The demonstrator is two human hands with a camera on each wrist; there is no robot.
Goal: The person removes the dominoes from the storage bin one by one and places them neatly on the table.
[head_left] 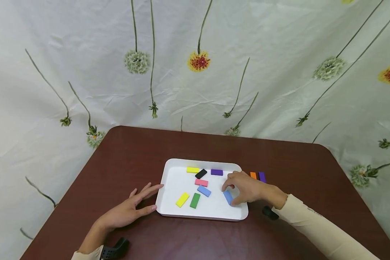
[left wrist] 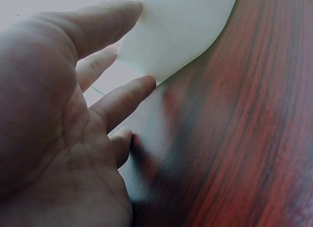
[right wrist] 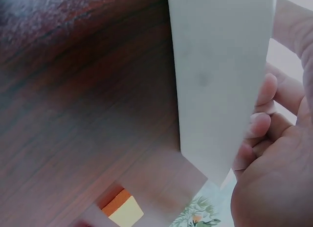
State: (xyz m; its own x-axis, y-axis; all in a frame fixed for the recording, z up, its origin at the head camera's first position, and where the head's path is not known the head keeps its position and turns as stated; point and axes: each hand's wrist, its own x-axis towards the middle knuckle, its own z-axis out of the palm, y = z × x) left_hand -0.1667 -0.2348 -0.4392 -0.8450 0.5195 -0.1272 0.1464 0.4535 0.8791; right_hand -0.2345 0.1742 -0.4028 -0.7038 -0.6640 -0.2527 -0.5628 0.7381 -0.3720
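A shallow white tray (head_left: 169,196) holds several small coloured blocks. My right hand (head_left: 248,187) reaches over its right end, thumb and fingers pinching a blue block (head_left: 228,197) close over the tray floor. In the right wrist view, the tray wall (right wrist: 220,80) hides that block, and the curled fingers of the right hand (right wrist: 279,153) show behind it. With fingers spread, my left hand (head_left: 126,209) touches the tray's left edge. The left wrist view has these fingertips against the tray's outer wall (left wrist: 181,36).
In the tray lie another blue block (head_left: 204,191), a pink block (head_left: 201,182), a green block (head_left: 195,200), a black block (head_left: 201,174), a purple block (head_left: 216,172) and two yellow ones. Right of it, an orange block (head_left: 253,175) and a purple one rest on the brown table (head_left: 136,151).
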